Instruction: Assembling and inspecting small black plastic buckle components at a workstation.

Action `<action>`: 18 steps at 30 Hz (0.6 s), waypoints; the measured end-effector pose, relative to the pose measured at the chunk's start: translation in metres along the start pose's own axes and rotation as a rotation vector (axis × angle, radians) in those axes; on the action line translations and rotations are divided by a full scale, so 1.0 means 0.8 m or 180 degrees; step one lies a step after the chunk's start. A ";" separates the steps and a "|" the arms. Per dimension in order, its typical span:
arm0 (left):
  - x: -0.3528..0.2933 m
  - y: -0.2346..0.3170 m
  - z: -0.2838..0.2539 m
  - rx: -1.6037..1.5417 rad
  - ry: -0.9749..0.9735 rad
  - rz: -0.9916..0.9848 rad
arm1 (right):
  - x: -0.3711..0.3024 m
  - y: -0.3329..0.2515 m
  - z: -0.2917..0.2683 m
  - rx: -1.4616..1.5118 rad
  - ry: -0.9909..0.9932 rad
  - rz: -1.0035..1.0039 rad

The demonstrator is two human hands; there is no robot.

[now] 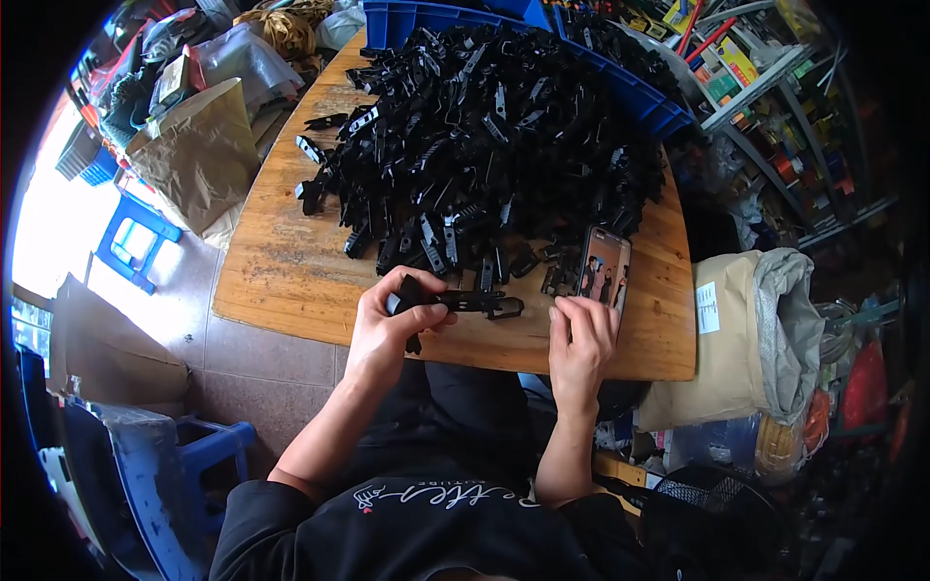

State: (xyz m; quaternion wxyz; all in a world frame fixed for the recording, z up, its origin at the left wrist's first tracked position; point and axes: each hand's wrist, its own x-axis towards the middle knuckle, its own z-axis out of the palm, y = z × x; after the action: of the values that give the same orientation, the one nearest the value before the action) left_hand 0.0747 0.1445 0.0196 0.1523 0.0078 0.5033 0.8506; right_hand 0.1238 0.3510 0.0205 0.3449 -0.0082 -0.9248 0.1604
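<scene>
My left hand (pixel 395 324) is closed round a long black plastic part (pixel 481 303), which points to the right over the table's near edge. Its far end is rounded, with an opening. Another black piece sticks up and down out of the same grip, and I cannot tell whether the two are joined. To the right, my right hand (pixel 584 339) has its fingers bent and drawn together just beside a phone (pixel 603 271); anything between the fingertips is hidden. Beyond both hands lies a big heap of similar black plastic parts (pixel 494 145).
The wooden table (pixel 281 281) carries the heap, with blue crates (pixel 620 82) behind it. Paper sacks (pixel 727 334) stand to the right, near a crowded shelf (pixel 765 92). At left are a brown paper bag (pixel 199 145) and blue stools (pixel 136 237).
</scene>
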 end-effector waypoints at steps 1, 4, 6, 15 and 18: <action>-0.002 0.000 -0.003 0.0009 -0.0010 -0.0008 | 0.005 0.000 0.004 -0.0114 -0.0039 -0.0040; -0.006 0.000 -0.003 -0.0056 -0.0065 -0.0011 | 0.021 -0.002 0.016 -0.0864 -0.0451 -0.0155; -0.009 0.001 0.001 -0.0073 0.0032 0.0041 | 0.025 0.004 0.027 -0.0774 -0.0720 -0.0279; -0.010 0.000 -0.003 -0.0171 0.0125 0.0049 | 0.001 -0.016 0.035 -0.0120 -0.0605 -0.0233; -0.007 -0.002 -0.003 -0.0269 0.0099 -0.0059 | 0.004 -0.020 0.039 -0.0128 -0.0486 -0.0048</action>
State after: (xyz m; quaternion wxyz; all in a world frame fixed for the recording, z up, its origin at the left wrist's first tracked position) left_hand 0.0801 0.1414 0.0175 0.1525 -0.0166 0.4693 0.8696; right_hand 0.1027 0.3271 0.0051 0.2744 0.0041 -0.9515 0.1394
